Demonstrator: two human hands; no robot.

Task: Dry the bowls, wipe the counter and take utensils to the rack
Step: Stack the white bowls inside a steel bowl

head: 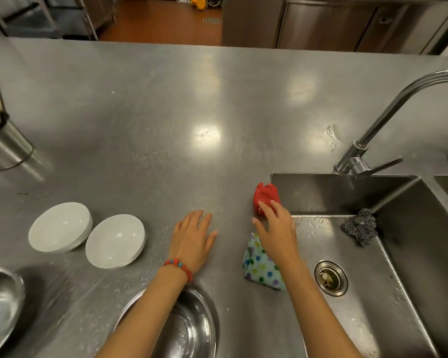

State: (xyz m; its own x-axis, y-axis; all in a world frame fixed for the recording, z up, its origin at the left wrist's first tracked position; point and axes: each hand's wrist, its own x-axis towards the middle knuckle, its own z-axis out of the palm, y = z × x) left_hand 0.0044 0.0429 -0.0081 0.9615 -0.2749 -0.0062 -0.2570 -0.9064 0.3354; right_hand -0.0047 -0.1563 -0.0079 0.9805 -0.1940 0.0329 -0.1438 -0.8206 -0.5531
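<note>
Two white bowls [87, 236] are sitting left on the steel counter [166, 112]. The left hand [193, 241] is lying flat, open, empty. The right hand [277, 228], fingers spread, is touching a red cloth [265, 196] beside the sink [373, 254], above a dotted cloth [260, 264].

Head view, down over counter [166, 99]

Two white bowls [60, 226]; two steel bowls [184, 329]; two cloths [265, 198].
</note>
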